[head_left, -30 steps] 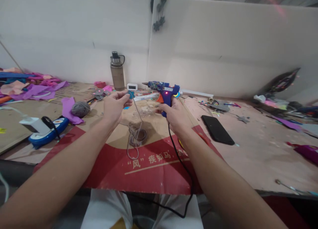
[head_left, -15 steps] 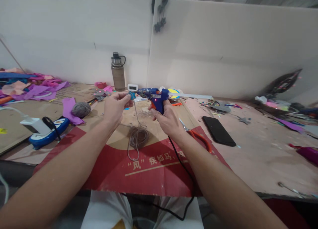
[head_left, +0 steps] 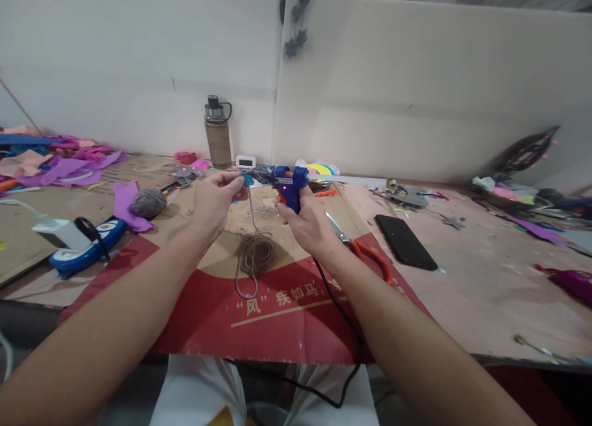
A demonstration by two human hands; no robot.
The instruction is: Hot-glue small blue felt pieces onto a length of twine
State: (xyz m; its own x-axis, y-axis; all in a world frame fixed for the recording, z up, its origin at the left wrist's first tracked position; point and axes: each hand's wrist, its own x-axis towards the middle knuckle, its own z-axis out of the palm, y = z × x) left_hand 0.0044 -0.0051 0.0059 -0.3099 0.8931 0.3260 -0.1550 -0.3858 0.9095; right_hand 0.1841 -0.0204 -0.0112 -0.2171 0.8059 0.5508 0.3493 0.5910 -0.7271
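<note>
My right hand is wrapped round the grip of a blue hot glue gun whose red light glows. Its nozzle points left and touches a small teal felt piece. My left hand pinches that piece between thumb and fingers. A thin grey cord hangs from the piece down to a loose coil on the cardboard. The gun's black cable trails toward me over the table's front edge.
Orange-handled scissors and a black phone lie right of my hands. A bottle and a small white clock stand at the back wall. Grey yarn ball, purple felt scraps and a blue power strip lie left.
My right hand swung the glue gun left, bringing its nozzle from well apart up to the teal piece in my left hand. The scissors came into view.
</note>
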